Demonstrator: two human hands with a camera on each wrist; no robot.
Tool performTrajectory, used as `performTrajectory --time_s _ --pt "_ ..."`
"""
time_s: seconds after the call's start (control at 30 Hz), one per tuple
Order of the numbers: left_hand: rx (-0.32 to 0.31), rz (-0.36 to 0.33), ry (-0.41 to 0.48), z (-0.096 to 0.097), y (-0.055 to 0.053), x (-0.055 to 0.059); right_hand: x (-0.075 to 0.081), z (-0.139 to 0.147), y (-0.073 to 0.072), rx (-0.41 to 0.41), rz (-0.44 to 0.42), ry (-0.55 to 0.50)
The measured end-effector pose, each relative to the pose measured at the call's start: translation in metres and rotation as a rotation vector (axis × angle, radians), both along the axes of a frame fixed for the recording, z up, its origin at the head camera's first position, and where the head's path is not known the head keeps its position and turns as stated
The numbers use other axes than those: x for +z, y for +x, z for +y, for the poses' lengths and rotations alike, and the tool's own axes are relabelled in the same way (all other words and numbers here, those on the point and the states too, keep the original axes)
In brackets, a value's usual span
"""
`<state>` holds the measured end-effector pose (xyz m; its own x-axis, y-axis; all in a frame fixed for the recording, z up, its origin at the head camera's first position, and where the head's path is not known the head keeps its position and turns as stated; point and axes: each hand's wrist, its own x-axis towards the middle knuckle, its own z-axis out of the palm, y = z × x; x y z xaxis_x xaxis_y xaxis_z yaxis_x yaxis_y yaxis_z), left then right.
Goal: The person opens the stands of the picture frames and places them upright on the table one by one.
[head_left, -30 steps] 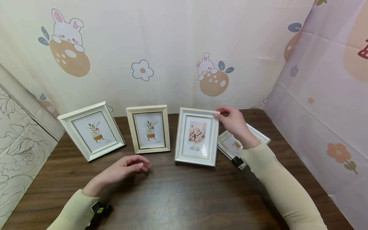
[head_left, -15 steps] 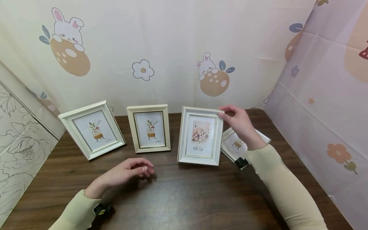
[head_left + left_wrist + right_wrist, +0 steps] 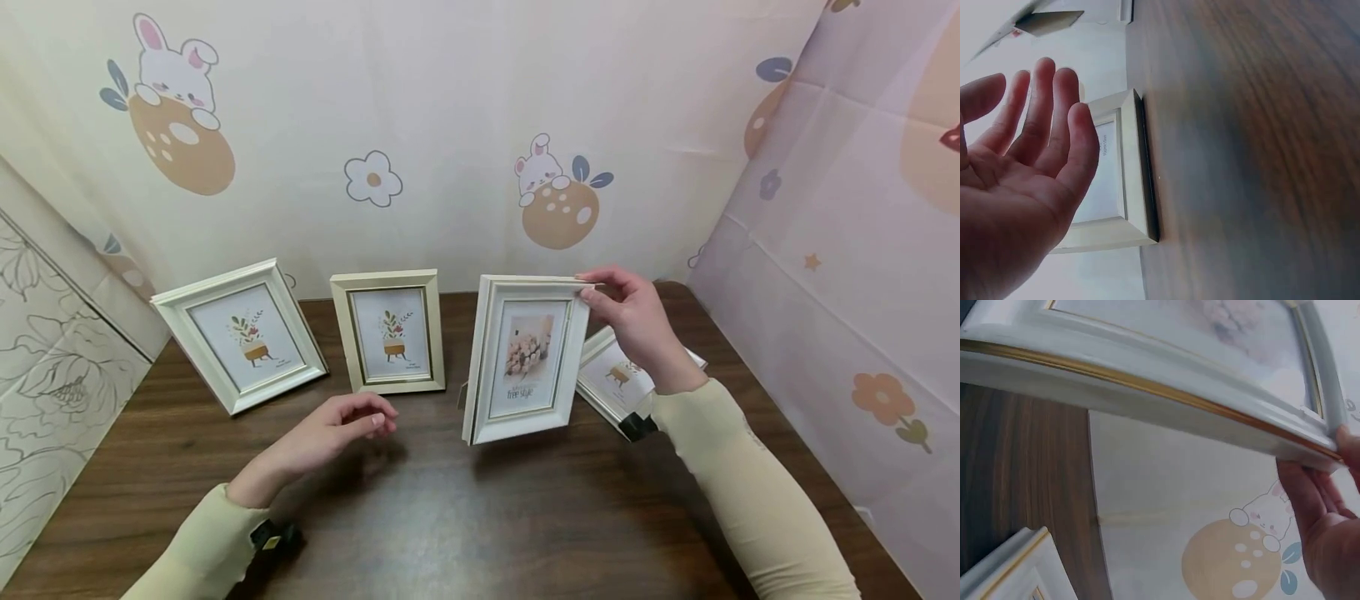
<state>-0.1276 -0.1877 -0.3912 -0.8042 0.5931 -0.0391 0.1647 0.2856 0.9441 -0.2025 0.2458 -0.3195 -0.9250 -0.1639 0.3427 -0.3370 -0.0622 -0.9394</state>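
Note:
My right hand [image 3: 637, 325] pinches the top right corner of a white picture frame [image 3: 483, 367] with a flower photo marked "free style". This frame is turned a little, its left side edge showing, and a shadow lies on the table under its bottom edge. In the right wrist view the thumb is on the front of the white frame [image 3: 1147, 406] and the fingers are behind it. My left hand [image 3: 333, 433] hovers with relaxed fingers in front of a cream picture frame [image 3: 435, 333] that stands upright; the left wrist view shows its palm holding nothing.
Another white picture frame [image 3: 217, 367] stands angled at the far left. Behind my right wrist, a white picture frame [image 3: 600, 396] lies on the brown wooden table [image 3: 450, 517], partly hidden by the arm. A patterned curtain [image 3: 450, 100] closes off the back.
My right hand has moved slightly right with the flower-photo frame. That frame has turned, its bottom edge now raised and its left side exposed. My left hand has shifted only slightly.

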Motion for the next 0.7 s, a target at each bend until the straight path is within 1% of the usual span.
performTrajectory --time_s 0.1,0.27,0.4,0.5,0.6,0.7 --pt "0.011 0.000 0.001 0.001 -0.001 0.002 -0.002 -0.003 0.000 0.050 0.028 -0.097" --pt "0.009 0.002 0.010 0.002 -0.002 0.006 -0.003 -0.007 0.003 0.108 0.036 -0.240" --pt "-0.006 -0.016 0.030 0.003 -0.002 0.009 -0.002 -0.008 0.006 0.149 0.036 -0.289" --pt "-0.025 -0.025 0.033 0.004 -0.002 0.009 -0.002 -0.009 0.007 0.200 0.041 -0.319" --pt "-0.044 -0.006 0.023 0.006 -0.002 0.010 -0.003 -0.010 0.008 0.262 0.050 -0.353" --pt "-0.061 0.027 0.012 0.009 -0.001 0.011 -0.004 -0.011 0.008 0.323 0.044 -0.398"
